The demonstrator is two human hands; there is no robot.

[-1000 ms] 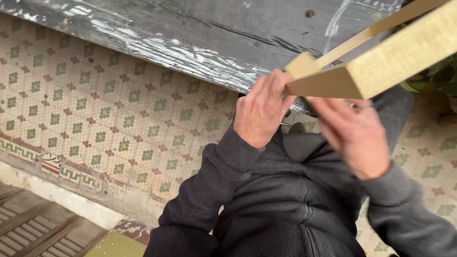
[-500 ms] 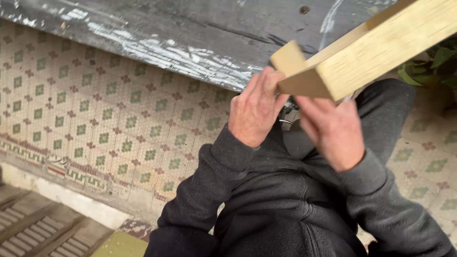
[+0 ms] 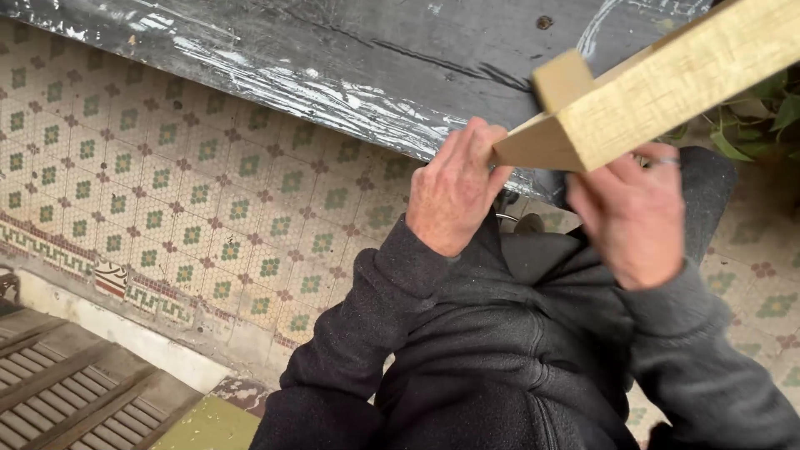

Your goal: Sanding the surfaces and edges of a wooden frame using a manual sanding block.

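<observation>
Raised slightly, wooden frame [image 3: 667,83]; left hand [image 3: 454,196] and right hand [image 3: 637,217] fingers clamped on it.

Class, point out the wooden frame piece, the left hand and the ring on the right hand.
wooden frame piece [image 3: 667,92], head view: its pale front face.
left hand [image 3: 454,196], head view: back of the hand.
ring [image 3: 664,162], head view: band on a right-hand finger.

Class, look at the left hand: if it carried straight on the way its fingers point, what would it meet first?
The left hand points up and right, fingertips already at the wooden frame's cut end. That comes first; the dark board lies beyond, though depth is unclear.
</observation>
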